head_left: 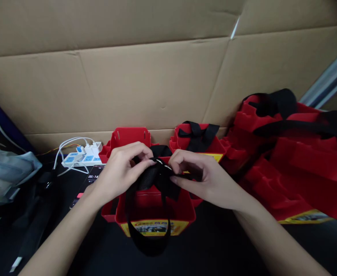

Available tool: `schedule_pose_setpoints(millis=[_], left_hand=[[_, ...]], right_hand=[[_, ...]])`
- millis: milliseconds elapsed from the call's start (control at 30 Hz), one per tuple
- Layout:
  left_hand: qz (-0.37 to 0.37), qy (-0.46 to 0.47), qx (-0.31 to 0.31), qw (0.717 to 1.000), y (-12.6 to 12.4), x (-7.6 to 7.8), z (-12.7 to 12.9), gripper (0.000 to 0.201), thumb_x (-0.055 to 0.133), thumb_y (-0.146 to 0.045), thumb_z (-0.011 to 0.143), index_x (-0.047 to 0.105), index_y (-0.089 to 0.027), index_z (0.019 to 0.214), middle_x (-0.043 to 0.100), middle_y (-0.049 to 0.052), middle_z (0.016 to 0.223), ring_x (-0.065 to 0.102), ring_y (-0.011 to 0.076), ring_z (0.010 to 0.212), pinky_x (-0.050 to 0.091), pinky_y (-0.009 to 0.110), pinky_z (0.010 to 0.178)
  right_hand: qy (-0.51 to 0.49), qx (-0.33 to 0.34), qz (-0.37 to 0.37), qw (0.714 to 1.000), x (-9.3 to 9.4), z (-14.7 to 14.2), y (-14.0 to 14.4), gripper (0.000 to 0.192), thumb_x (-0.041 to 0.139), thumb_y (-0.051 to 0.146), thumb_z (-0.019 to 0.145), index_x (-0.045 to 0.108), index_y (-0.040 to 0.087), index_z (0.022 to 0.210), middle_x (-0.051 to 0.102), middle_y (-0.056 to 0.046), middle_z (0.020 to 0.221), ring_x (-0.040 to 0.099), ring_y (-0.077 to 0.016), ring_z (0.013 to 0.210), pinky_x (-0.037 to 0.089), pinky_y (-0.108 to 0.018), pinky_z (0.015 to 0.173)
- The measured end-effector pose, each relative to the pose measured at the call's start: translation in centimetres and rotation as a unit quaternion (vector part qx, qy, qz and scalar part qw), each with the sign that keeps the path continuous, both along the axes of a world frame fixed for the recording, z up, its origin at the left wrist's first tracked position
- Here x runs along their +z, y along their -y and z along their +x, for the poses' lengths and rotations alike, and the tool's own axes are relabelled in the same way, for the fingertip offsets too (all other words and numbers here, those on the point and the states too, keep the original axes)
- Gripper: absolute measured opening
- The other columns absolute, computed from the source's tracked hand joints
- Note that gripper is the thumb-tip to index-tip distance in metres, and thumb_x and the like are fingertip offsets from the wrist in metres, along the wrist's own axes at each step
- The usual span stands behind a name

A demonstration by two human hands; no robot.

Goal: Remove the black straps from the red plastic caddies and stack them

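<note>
Fig.: L hand (119, 168) & R hand (198, 174), fingers pinched shut on black strap (153, 178) above near red bag (156, 209), centre tabletop (214, 249). Strap looks soft, light, floppy; best gripped near metal ring (160, 162).

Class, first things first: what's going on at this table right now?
A person works with both bare hands over a red bag on a dark table. The left hand and right hand each pinch the black strap at a small metal ring above the bag's mouth; a loop of strap hangs down its front. More red bags are piled to the right, a power strip to the left, cardboard behind.
</note>
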State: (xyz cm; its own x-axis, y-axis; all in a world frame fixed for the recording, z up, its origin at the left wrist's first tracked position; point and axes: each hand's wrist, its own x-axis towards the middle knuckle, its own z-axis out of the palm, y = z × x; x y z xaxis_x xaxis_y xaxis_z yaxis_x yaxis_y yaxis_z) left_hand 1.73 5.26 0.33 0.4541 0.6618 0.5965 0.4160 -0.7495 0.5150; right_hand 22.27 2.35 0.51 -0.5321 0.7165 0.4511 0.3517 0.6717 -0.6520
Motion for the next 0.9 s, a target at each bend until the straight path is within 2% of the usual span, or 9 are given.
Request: schedule_pose_setpoints(millis=[100, 233, 333, 433, 500, 600, 767, 900], left_hand=[[-0.029, 0.030, 0.010, 0.999, 0.3, -0.3, 0.7, 0.009, 0.059, -0.023, 0.078, 0.059, -0.015, 0.073, 0.060, 0.000, 0.068, 0.053, 0.0092, 0.061, 0.042, 0.019, 0.054], [-0.207, 0.089, -0.050, 0.973, 0.7, -0.2, 0.8, 0.017, 0.065, -0.028, 0.073, 0.060, -0.013, 0.066, 0.061, 0.001, 0.062, 0.055, 0.0093, 0.054, 0.047, 0.020, 0.052], [-0.284, 0.049, -0.105, 0.952, 0.8, 0.2, 0.6, 0.016, 0.067, -0.027, 0.071, 0.061, -0.013, 0.067, 0.061, 0.001, 0.061, 0.055, 0.0088, 0.053, 0.047, 0.019, 0.052], [-0.327, 0.008, -0.147, 0.933, 1.0, 0.5, 0.7, 0.017, 0.062, -0.031, 0.076, 0.063, -0.015, 0.081, 0.062, 0.000, 0.067, 0.054, 0.0079, 0.055, 0.047, 0.018, 0.052], [-0.343, -0.013, -0.170, 0.924, 1.1, 0.5, 0.9, 0.021, 0.059, -0.034, 0.078, 0.062, -0.016, 0.088, 0.062, 0.001, 0.072, 0.053, 0.0081, 0.057, 0.045, 0.017, 0.049], [-0.362, -0.056, -0.192, 0.910, 1.0, 0.2, 0.9, 0.022, 0.060, -0.036, 0.076, 0.059, -0.015, 0.082, 0.060, 0.001, 0.071, 0.051, 0.0086, 0.055, 0.043, 0.017, 0.043], [-0.308, -0.047, -0.116, 0.943, 1.2, 0.1, 0.8, 0.023, 0.055, -0.037, 0.081, 0.060, -0.015, 0.080, 0.059, 0.002, 0.075, 0.052, 0.0097, 0.063, 0.042, 0.018, 0.051], [-0.280, -0.056, -0.120, 0.951, 1.9, 0.2, 1.2, 0.025, 0.060, -0.041, 0.076, 0.061, -0.017, 0.081, 0.054, -0.001, 0.073, 0.047, 0.0097, 0.064, 0.039, 0.019, 0.055]], right_hand=[[-0.033, 0.049, -0.047, 0.997, 0.0, 0.3, -0.2, 0.016, 0.052, 0.008, 0.077, 0.041, 0.018, 0.080, 0.044, 0.002, 0.077, 0.048, -0.0084, 0.069, 0.042, -0.021, 0.062], [-0.084, 0.061, -0.059, 0.993, -0.1, 0.3, -0.5, 0.017, 0.053, 0.011, 0.079, 0.039, 0.018, 0.084, 0.044, 0.002, 0.078, 0.049, -0.0071, 0.070, 0.042, -0.020, 0.064], [-0.058, 0.050, -0.056, 0.996, 0.2, 0.5, -0.3, 0.014, 0.053, 0.012, 0.080, 0.040, 0.018, 0.080, 0.043, 0.003, 0.074, 0.045, -0.0059, 0.065, 0.040, -0.018, 0.060], [0.007, 0.068, -0.049, 0.996, 0.4, 0.7, 0.1, 0.012, 0.052, 0.011, 0.081, 0.042, 0.017, 0.077, 0.043, 0.003, 0.070, 0.039, -0.0056, 0.059, 0.035, -0.018, 0.053], [0.048, 0.089, -0.039, 0.994, 0.4, 0.7, 0.3, 0.012, 0.052, 0.009, 0.080, 0.045, 0.017, 0.074, 0.043, 0.003, 0.068, 0.038, -0.0060, 0.059, 0.035, -0.019, 0.054], [0.096, 0.096, -0.011, 0.991, 0.2, 0.5, 0.3, 0.016, 0.052, 0.002, 0.075, 0.047, 0.016, 0.071, 0.047, 0.002, 0.072, 0.043, -0.0069, 0.064, 0.037, -0.019, 0.058], [0.123, 0.034, 0.062, 0.990, 0.3, 0.4, 0.4, 0.020, 0.052, 0.002, 0.072, 0.042, 0.017, 0.066, 0.046, 0.003, 0.068, 0.040, -0.0076, 0.061, 0.035, -0.020, 0.055], [0.155, 0.026, 0.094, 0.983, 0.3, 0.3, 0.7, 0.015, 0.052, 0.003, 0.070, 0.048, 0.018, 0.070, 0.051, 0.000, 0.076, 0.047, -0.0093, 0.068, 0.038, -0.020, 0.058]])
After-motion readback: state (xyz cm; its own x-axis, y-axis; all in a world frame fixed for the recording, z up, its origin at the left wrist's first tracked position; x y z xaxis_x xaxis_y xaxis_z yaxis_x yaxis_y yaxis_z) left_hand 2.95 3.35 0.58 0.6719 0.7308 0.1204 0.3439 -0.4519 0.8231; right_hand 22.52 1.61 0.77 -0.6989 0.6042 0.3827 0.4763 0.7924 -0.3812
